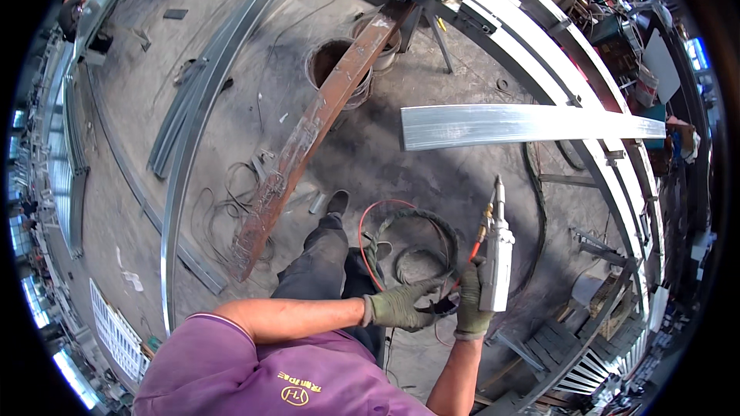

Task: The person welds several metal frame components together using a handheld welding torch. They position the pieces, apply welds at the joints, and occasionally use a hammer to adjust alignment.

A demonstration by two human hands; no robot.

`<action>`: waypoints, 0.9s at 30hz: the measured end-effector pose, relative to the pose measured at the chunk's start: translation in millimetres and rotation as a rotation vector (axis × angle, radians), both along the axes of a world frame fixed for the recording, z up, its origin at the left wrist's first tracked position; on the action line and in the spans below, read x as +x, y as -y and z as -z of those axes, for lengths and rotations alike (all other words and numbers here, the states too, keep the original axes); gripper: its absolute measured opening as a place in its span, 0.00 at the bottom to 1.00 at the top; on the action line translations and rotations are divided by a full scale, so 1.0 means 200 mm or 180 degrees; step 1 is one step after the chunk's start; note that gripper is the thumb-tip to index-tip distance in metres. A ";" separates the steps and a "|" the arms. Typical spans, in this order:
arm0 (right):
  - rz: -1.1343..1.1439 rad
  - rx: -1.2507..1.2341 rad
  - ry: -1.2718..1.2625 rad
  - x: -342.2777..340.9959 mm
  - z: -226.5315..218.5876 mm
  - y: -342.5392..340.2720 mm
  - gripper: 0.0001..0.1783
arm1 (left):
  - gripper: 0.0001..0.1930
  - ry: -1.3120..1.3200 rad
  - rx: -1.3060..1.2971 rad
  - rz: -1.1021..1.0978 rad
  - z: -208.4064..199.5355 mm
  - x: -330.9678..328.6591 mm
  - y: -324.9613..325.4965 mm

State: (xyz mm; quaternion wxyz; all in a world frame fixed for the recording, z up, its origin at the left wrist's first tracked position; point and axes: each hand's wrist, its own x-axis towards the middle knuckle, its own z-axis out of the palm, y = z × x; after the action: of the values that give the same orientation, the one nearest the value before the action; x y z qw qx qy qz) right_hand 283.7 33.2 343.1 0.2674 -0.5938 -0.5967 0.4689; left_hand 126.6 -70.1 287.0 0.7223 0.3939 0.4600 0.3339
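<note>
A white welding gun (499, 262) with a slim metal nozzle points up and away from me. My right hand (472, 304), in a green-grey work glove, is closed round its rear part. An orange-red hose with a brass-coloured fitting (486, 223) runs along the gun's left side. Just left of it is my left hand (401, 306), gloved the same way, its fingers and thumb apart. Its fingertips reach toward a dark piece (445, 306) beside the gun; whether they touch it I cannot tell. Black cable and red hose coils (416, 243) lie on the floor beyond.
A silver rectangular tube (493, 126) juts inward across a curved white metal frame (570, 85) at right. A rusty beam (308, 135) slants past a bucket (327, 62). Long metal profiles (223, 69) stretch along the left. Slatted panels (116, 331) lie at lower left.
</note>
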 end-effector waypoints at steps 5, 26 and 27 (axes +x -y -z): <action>-0.0483 0.0390 0.0415 -0.33 0.03 0.01 0.09 | 0.37 0.0670 -0.0705 -0.0697 -0.02 0.02 -0.01; -0.1512 -0.0197 0.1088 -1.07 0.08 0.22 0.36 | 0.19 0.0967 -0.1016 -0.2168 0.10 -0.56 0.33; -0.1522 -0.0193 0.1110 -1.08 0.08 0.21 0.36 | 0.19 0.1057 -0.1027 -0.2223 0.12 -0.56 0.33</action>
State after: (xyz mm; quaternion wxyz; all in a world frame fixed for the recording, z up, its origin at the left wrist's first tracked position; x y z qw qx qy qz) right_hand 67.2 -8.4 328.1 0.0249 -0.5157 -0.7423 0.4271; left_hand 15.0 -136.3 263.1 0.6825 0.0368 0.4896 0.5414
